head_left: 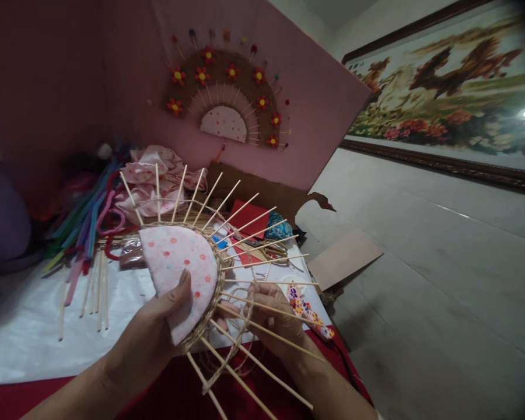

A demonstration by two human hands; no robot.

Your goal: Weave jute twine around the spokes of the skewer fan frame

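A half-round piece covered in pink flowered cloth (pixel 179 256) is held up over the table, its curved edge bordered by braided twine. Thin wooden sticks (pixel 240 217) fan out from that edge, and a strand of twine (pixel 234 350) runs across several of them. My left hand (pixel 157 321) grips the cloth piece at its lower end, thumb on the front. Among the sticks on the right, my right hand (pixel 273 315) has its fingers bent together on the twine.
Colourful pipe cleaners (pixel 85 216), loose sticks (pixel 98 291) and crumpled pink cloth (pixel 153 175) lie on the left. Behind are scissors (pixel 273 251), blue yarn (pixel 276 226), red paper (pixel 249 219) and a pink board (pixel 306 116) bearing a flowered fan shape. A patterned glue gun (pixel 308 309) lies right.
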